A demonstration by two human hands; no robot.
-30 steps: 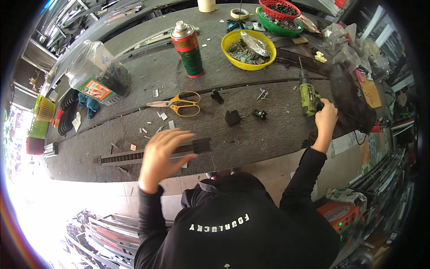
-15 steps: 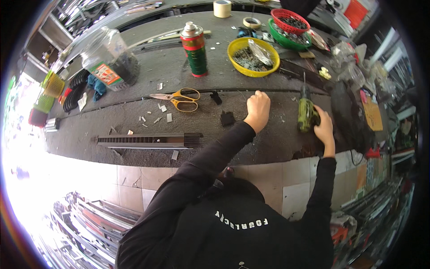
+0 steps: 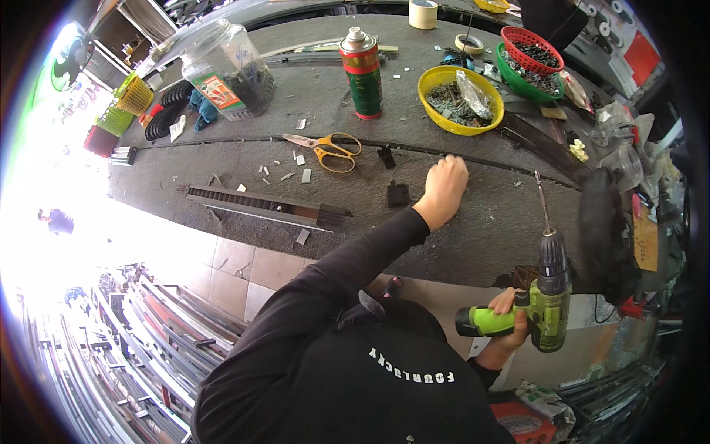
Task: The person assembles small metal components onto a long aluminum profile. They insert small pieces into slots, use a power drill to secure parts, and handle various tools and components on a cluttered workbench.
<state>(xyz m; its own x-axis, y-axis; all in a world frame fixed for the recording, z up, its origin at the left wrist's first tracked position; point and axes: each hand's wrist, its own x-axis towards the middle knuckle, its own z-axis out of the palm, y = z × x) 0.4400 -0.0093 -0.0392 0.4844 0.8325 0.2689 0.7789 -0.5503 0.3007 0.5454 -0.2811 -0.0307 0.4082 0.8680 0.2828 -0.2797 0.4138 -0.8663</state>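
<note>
My right hand (image 3: 510, 334) is wrapped round the handle of a green and black cordless drill (image 3: 549, 314), held up close to me at the near right table edge. Its long bit (image 3: 544, 203) points away from me over the table. Near the table's middle, my left hand (image 3: 445, 191) is closed, fingertips together; whatever is in it is hidden. Beside that hand lie a square black piece (image 3: 398, 194) and a smaller black piece (image 3: 386, 156). Orange-handled scissors (image 3: 334, 154) lie farther left, and a dark slotted profile (image 3: 259, 207) rests near the front edge.
Behind my hands stand a spray can (image 3: 361, 78), a yellow basket of small hardware (image 3: 487, 124), and a red basket (image 3: 529, 44) stacked on a green one (image 3: 518, 80). A clear plastic jar (image 3: 229, 74) stands at left. Metal profiles (image 3: 126, 348) lie below on the left.
My right hand has lifted the drill off the tabletop and brought it back toward me. The left hand stays closed over nearly the same spot. My view has shifted.
</note>
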